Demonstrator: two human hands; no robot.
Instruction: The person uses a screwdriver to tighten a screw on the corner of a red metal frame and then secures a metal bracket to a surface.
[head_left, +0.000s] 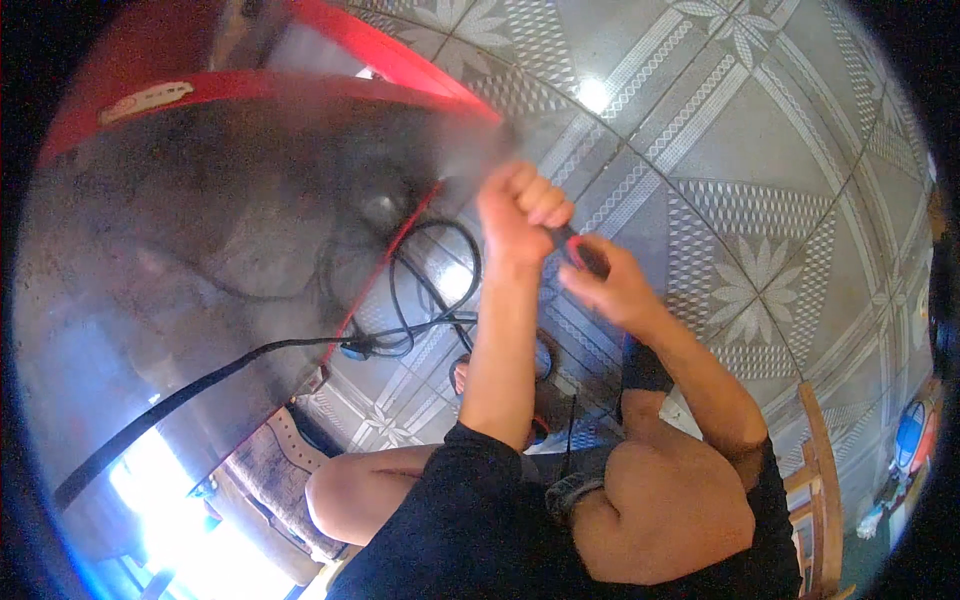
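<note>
My left hand (522,208) is closed in a fist around a dark, elongated tool, just beyond the right corner of a dark glossy panel with a red edge (420,97). Nearer to me and to the right, my right hand (615,285) grips the same tool's black and red handle (590,257). The tool's far end is blurred, so its exact kind does not show. A pale haze hangs over the panel's corner beside my left fist.
A black cable (215,372) crosses the panel and lies in loops on the patterned tile floor (750,270). My bent knees are below my arms. A wooden chair (822,480) stands at the lower right, a beige patterned cushion (275,470) at the lower left.
</note>
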